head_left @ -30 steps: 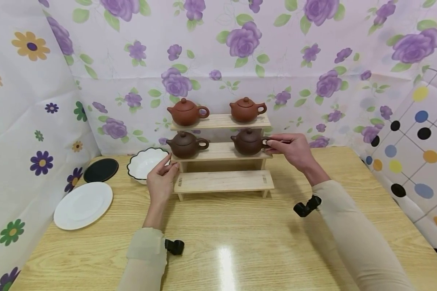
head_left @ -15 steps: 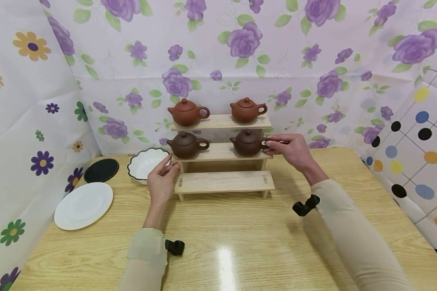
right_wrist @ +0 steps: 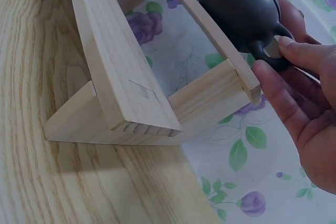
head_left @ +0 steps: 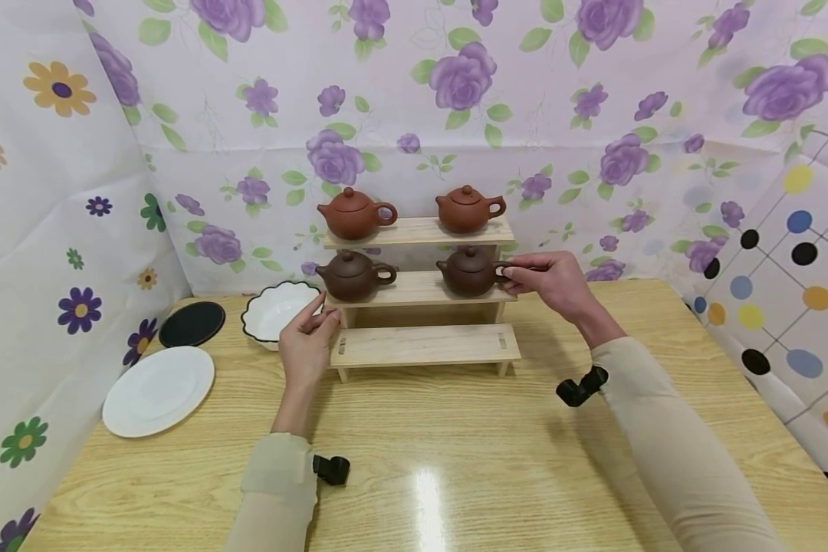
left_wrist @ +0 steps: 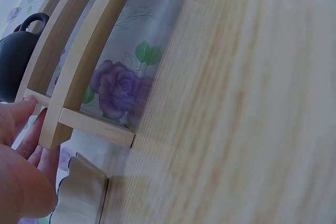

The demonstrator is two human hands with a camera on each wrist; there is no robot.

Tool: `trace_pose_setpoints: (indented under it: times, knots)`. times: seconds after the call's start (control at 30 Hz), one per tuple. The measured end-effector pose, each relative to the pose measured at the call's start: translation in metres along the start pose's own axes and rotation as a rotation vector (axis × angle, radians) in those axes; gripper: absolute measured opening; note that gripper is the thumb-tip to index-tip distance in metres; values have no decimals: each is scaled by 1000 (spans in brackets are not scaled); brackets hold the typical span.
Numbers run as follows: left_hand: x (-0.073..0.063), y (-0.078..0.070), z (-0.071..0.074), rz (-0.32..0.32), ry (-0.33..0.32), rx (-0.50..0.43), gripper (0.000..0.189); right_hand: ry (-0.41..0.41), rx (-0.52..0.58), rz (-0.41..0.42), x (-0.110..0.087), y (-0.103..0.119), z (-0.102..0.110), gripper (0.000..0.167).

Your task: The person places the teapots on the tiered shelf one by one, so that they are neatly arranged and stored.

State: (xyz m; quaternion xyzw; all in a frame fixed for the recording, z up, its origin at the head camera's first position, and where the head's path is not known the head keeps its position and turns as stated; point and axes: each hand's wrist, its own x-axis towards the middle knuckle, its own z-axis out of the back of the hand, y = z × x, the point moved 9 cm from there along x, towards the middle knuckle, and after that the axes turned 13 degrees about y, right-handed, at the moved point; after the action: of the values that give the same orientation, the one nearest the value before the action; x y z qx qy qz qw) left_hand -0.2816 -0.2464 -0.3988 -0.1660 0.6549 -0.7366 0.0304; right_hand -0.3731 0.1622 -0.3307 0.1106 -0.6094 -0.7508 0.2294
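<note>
My right hand [head_left: 552, 285] pinches the looped handle of a dark brown teapot [head_left: 468, 274] at the right end of the middle tier of a wooden stepped shelf [head_left: 421, 345]. In the right wrist view, thumb and fingers close on that handle [right_wrist: 278, 59], and the teapot [right_wrist: 239, 11] overlaps the tier's end. My left hand [head_left: 306, 341] grips the shelf's left side, its index fingertip near the middle tier. The left wrist view has its fingers [left_wrist: 39, 135] at the side upright. Another dark brown teapot [head_left: 350, 276] stands just above that hand.
Two reddish-brown teapots, a left one [head_left: 355, 215] and a right one [head_left: 465, 211], stand on the top tier. A scalloped white bowl [head_left: 276, 310], a black round disc [head_left: 192, 323] and a white plate [head_left: 159, 391] lie left on the wooden table [head_left: 400, 445]. Flowered cloth [head_left: 414, 92] hangs behind.
</note>
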Motion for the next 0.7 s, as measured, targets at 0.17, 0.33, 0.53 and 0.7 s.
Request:
trace_pose_setpoints:
  times: [0.17, 0.33, 0.53, 0.7]
  knots:
    - [1, 2, 1, 12, 3, 0, 41, -3, -74, -18, 1, -1, 2, 35]
    - [0, 2, 1, 23, 7, -7, 41, -1, -100, -39, 1, -2, 3, 36]
    - [-1, 2, 2, 23, 7, -9, 42, -2, -107, -44, 1, -3, 3, 36]
    - [0, 2, 2, 19, 5, -9, 42, -4, -129, -36, -2, -1, 3, 39]
